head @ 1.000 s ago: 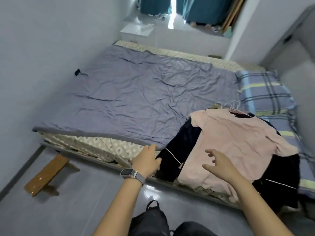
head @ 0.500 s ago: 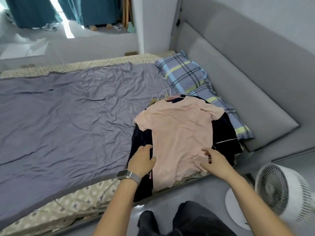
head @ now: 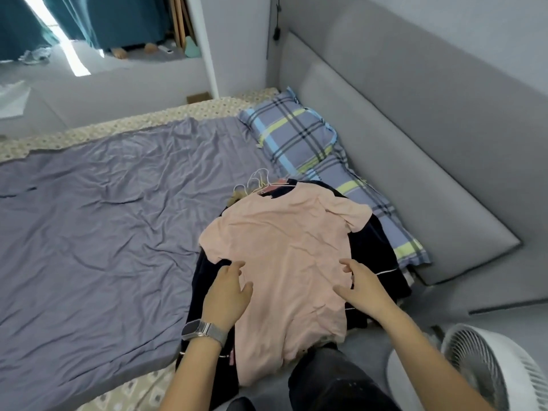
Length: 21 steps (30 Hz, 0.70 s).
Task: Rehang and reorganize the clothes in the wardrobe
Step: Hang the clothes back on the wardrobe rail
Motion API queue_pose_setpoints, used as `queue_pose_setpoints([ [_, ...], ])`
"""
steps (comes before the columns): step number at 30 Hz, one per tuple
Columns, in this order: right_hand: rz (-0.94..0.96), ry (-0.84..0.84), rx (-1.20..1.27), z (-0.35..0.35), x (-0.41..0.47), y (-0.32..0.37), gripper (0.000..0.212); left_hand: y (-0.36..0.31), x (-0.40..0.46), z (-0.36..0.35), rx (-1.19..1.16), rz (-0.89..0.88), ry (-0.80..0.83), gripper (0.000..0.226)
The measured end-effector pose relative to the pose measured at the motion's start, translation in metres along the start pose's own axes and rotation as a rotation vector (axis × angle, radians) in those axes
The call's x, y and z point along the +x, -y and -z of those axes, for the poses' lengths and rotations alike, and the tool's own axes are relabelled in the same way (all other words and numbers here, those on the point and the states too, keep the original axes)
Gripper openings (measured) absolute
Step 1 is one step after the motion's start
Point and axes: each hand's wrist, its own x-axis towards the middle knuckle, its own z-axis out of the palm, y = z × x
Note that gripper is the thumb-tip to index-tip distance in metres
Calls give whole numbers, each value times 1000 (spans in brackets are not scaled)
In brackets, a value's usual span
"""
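Note:
A pile of clothes on hangers lies on the bed's near right part. On top is a pink T-shirt [head: 284,250], spread flat, over dark navy garments [head: 376,241] with white piping. White and pink hanger hooks [head: 261,180] stick out at the pile's far end. My left hand [head: 228,289], with a watch on the wrist, rests on the shirt's left edge, fingers spread. My right hand [head: 361,283] lies on the shirt's right edge, fingers apart. Neither hand holds anything that I can see.
The bed has a wrinkled purple sheet [head: 98,232] and two plaid pillows [head: 296,134] against a grey padded headboard [head: 415,137]. A white fan [head: 486,369] stands on the floor at the lower right. Teal curtains [head: 112,19] hang at the far side.
The view swung right and closer to the pile. Both hands moved from the bed's near edge up onto the middle of the pink shirt, one on each side.

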Motion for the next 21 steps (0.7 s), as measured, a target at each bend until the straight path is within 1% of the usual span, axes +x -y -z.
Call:
queue_pose_setpoints([
  [2,13,8,-12,21,41,-9,68,-24,29,-17,-23,45,-5,47],
  [6,23,57,-16,62,110,-36,68,-71,76,-52,-49,105,38,47],
  [11,23,148,-54,97,190,-66,57,-104,131,-78,-73,220,44,47],
  [16,45,348,-126,95,275,-80,56,-115,180,-89,-90,300,21,47],
  [19,94,443,-170,79,320,-77,45,-113,200,-91,-81,341,15,46],
  [21,129,488,-141,66,344,-72,40,-110,210,-94,-57,357,25,45],
])
